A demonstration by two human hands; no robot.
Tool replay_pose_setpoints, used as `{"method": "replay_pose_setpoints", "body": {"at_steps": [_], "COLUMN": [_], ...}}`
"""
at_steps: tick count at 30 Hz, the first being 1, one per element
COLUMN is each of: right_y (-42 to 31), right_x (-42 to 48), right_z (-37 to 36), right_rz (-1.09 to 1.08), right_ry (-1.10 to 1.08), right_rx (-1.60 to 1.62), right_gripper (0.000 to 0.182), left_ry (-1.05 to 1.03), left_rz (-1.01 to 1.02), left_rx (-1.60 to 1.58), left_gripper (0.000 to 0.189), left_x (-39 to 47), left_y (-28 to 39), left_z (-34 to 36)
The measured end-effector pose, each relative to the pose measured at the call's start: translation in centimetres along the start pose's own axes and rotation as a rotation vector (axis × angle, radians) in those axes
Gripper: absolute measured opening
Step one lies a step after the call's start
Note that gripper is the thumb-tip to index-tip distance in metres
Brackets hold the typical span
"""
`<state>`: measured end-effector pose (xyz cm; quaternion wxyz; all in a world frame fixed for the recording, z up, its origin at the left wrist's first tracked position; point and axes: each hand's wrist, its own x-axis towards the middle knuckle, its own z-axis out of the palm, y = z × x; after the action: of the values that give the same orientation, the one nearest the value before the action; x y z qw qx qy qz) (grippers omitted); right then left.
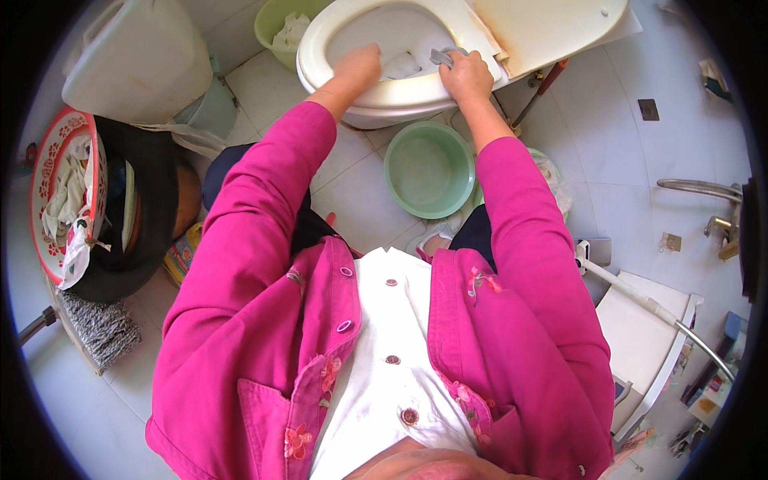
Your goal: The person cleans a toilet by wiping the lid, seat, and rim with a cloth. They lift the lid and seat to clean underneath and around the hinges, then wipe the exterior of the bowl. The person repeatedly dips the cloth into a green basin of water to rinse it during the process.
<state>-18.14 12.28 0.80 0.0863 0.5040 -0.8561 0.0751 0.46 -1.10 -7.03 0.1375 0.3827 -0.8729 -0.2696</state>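
Observation:
A white toilet seat (396,96) lies on the bowl in front of me. My right hand (471,78) rests at its right side and grips a crumpled grey cloth (447,57). On the left, my left hand (360,66) is over the seat's near-left part, fingers curled down and mostly hidden; whether it holds anything does not show. Small dark marks show inside the toilet bowl (384,39). The raised toilet lid (540,30) extends to the right, with yellow-brown stains by its hinge. Below the seat, a green plastic basin (429,171) stands near my feet.
A light green tub (276,27) with white material stands beyond the toilet's left side. A red-rimmed enamel basin (45,234) holding cloths sits at left, above a grey mop head (102,330). A red-handled tool (546,87) leans by the lid. A metal faucet (699,186) projects at right.

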Motion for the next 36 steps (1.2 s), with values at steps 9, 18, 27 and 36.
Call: {"method": "replay_pose_setpoints", "body": {"at_steps": [9, 18, 27, 36], "right_y": [-1.5, -12.0, 3.1, 6.9], "right_x": [-1.2, -8.0, -7.0, -6.7], "right_z": [0.7, 0.7, 2.5, -0.6], "right_rz": [0.137, -0.121, 0.152, 0.097], "right_ry": [0.047, 0.183, 0.244, 0.379], "right_rx": [0.028, 0.360, 0.523, 0.623], "right_gripper": [0.030, 0.018, 0.039, 0.039], "left_ry": [-0.177, -0.125, -0.335, -0.100], "left_rz": [0.236, 0.293, 0.248, 0.556], "left_rx": [0.429, 0.495, 0.294, 0.524], "left_gripper": [0.065, 0.054, 0.051, 0.051], "left_x": [-4.3, -3.3, -4.1, -5.6], "left_y": [0.6, -0.6, 2.7, 8.2], "left_z": [-5.2, -4.9, -7.9, -14.4]}}
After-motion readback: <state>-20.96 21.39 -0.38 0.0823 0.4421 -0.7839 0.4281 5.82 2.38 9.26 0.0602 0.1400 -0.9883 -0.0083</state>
